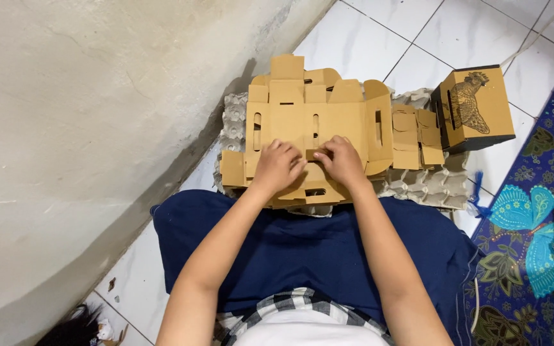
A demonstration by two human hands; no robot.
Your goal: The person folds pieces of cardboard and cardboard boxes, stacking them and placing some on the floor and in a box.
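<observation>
Hiding most of the egg trays (428, 186) underneath, a flat cardboard box blank (309, 122) lies on the floor against the blue lap cloth (302, 250). Left hand (277, 166) and right hand (341, 161) press on its near flaps, fingers (276, 151) curled, knuckles up; grip underneath can't be made out. 1 folded box with bird print (476, 106) sits right, well apart.

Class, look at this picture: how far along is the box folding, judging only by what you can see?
Done: one assembled box stands on the floor at the right. In hand: the left hand and right hand press on a flat cardboard blank lying on egg trays. Left: that blank is unfolded, its flaps still spread flat.
</observation>
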